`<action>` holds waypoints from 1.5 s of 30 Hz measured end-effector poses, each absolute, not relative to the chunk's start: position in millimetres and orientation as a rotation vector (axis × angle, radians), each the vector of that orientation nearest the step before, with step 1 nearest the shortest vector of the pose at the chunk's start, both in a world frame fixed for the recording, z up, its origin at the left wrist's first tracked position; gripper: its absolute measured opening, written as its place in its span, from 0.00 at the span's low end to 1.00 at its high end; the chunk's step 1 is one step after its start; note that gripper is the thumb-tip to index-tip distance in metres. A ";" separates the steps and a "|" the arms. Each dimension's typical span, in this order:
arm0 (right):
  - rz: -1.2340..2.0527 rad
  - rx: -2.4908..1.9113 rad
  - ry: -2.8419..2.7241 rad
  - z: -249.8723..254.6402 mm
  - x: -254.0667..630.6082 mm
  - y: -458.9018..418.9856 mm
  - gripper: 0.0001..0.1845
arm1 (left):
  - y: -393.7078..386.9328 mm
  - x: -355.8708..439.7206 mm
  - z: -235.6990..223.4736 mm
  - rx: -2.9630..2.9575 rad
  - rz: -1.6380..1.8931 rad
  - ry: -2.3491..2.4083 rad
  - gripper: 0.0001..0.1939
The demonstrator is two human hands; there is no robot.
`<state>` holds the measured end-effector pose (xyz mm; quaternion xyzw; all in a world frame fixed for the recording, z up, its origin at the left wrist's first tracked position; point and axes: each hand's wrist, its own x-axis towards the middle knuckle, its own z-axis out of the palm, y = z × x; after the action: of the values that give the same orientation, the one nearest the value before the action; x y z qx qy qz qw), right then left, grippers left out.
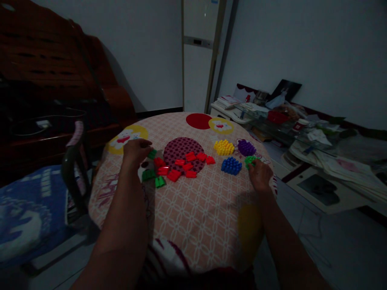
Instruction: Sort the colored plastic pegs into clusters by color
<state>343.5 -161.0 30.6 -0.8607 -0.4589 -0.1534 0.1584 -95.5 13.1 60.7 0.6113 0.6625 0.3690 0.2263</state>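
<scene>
My left hand [135, 152] is over the left part of the table, its fingers closed at the tips around a green plastic block [152, 154]; the fingers partly hide it. Just below lie a darker green block [148, 175] and a bright green block [160, 182]. Several red blocks [174, 175] are scattered from there towards the table's middle. At the right, my right hand [260, 174] pinches small knobbly green pieces [250, 161]. Near it sit a blue cluster [231, 165], a yellow cluster [224, 147] and a purple cluster [246, 148], each of knobbly pieces.
The round table has a patterned pink tablecloth [193, 217]. A chair with a blue cushion [33, 213] stands at the left, before a wooden bench [54, 60]. Cluttered low furniture with papers [329, 169] runs along the right wall. A tall white cabinet-like unit [198, 72] stands behind.
</scene>
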 end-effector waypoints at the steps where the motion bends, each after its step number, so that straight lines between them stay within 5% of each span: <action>1: -0.445 -2.439 -1.303 30.9 342.5 -161.5 0.13 | 12.1 -91.7 63.5 1.665 1.097 1.795 0.14; 6: -0.448 -2.132 -1.297 38.5 327.2 -162.3 0.16 | -1.2 -50.6 75.4 1.496 1.303 1.233 0.17; 15: -0.165 -1.426 -1.695 50.9 235.8 -167.8 0.12 | -39.9 46.1 69.0 1.534 0.953 0.796 0.11; 26: -0.132 -1.692 -1.911 41.6 221.1 -175.1 0.14 | -62.4 75.2 63.3 1.646 0.665 0.664 0.12; 38: -0.307 -1.895 -0.873 22.5 364.1 -205.4 0.18 | -55.2 67.1 61.9 1.601 0.656 0.711 0.13; 45: -0.293 -2.100 -0.786 9.2 388.8 -189.3 0.12 | -54.1 67.5 59.4 1.601 0.649 0.691 0.11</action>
<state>388.8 -189.3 9.2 -0.8402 -0.3143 -0.1172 0.4261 67.5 -54.1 59.4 0.6900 0.2978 0.2795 0.5976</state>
